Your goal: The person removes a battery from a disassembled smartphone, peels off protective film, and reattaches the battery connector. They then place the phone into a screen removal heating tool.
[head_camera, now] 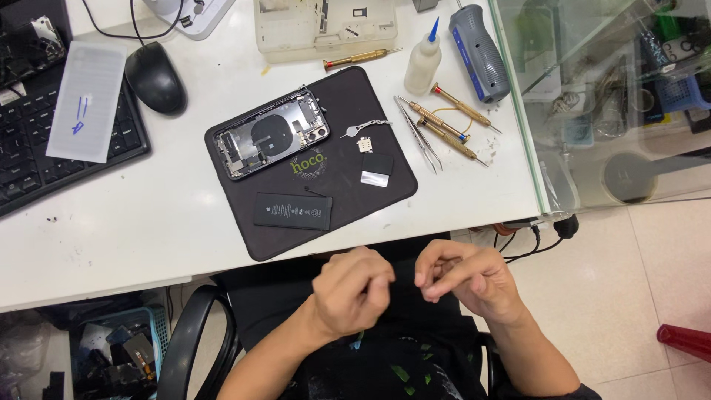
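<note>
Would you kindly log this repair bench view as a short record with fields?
Surface: white table with a black work mat
On mat: opened phone housing, black battery, SIM ejector pin
Right of mat: tweezers, three brass screwdrivers, small glue bottle
Left side: mouse, keyboard
Left hand: below table edge, fingers curled, contents unclear
Right hand: beside it, fingers curled, contents unclear

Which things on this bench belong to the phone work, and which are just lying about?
In the work:
opened phone
battery
black mat
tweezers
screwdrivers
left hand and right hand, both off the bench

Lying about:
mouse
keyboard
glue bottle
</note>
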